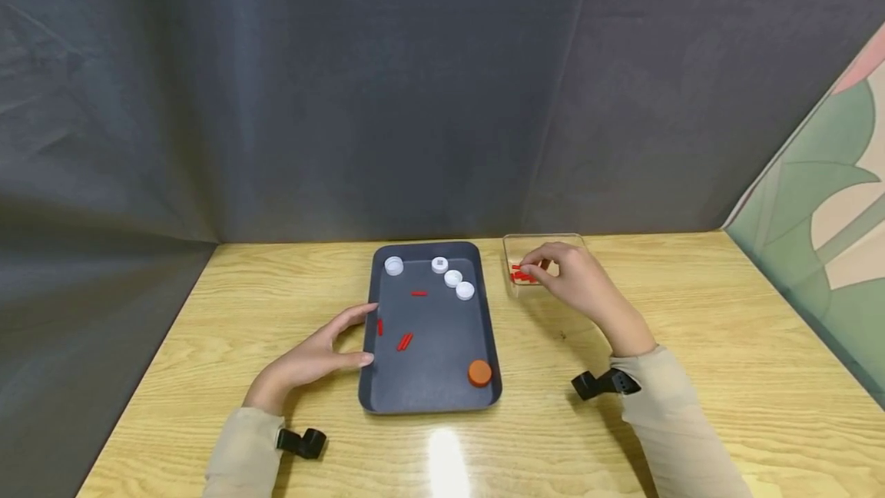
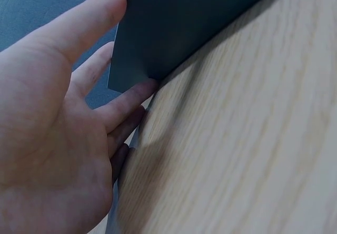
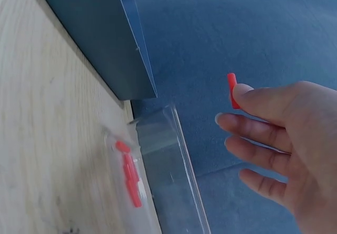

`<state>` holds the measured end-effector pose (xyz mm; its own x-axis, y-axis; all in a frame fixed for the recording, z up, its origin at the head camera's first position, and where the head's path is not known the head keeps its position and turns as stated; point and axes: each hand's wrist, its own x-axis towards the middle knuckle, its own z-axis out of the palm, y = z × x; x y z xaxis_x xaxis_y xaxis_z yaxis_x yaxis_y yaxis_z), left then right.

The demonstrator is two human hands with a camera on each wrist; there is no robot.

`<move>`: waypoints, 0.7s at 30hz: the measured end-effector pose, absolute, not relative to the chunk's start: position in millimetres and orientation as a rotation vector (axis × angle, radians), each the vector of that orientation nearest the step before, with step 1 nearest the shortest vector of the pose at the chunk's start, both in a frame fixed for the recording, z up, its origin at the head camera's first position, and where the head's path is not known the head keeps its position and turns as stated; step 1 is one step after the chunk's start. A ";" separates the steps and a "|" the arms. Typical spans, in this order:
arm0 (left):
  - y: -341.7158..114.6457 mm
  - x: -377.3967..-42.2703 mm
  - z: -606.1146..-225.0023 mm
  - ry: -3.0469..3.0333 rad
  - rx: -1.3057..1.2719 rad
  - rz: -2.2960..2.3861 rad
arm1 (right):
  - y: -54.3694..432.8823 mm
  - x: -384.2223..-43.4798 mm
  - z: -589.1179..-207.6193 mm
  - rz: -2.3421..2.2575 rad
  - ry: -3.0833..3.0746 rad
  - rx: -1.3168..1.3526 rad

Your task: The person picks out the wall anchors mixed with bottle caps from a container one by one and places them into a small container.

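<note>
My right hand [image 1: 581, 277] is over a clear plastic box [image 1: 542, 236] right of the tray. In the right wrist view it pinches a small red stick [image 3: 231, 87] by the thumb, above the box wall. Several more red sticks [image 1: 522, 275] lie inside the box. My left hand [image 1: 311, 356] touches the left rim of the dark grey tray [image 1: 435, 383], its thumb and fingers spread and nearly straight. On the tray lie a pair of red sticks [image 1: 405, 341], a single red stick [image 1: 419, 293] and another red stick [image 1: 379, 327] by the left wall.
Along the tray's far end are a white cap [image 1: 393, 266] at the left and three more white caps [image 1: 452, 278] at the right. An orange cap [image 1: 480, 373] sits in the near right corner. A grey curtain [image 1: 415, 98] hangs behind the wooden table [image 1: 290, 283].
</note>
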<state>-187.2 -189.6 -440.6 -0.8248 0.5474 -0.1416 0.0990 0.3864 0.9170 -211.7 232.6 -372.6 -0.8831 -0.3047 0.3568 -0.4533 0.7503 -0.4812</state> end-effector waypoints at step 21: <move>-191.4 -187.6 -442.9 2.198 0.555 1.458 | 254.6 -224.7 -398.5 0.818 -2.811 0.461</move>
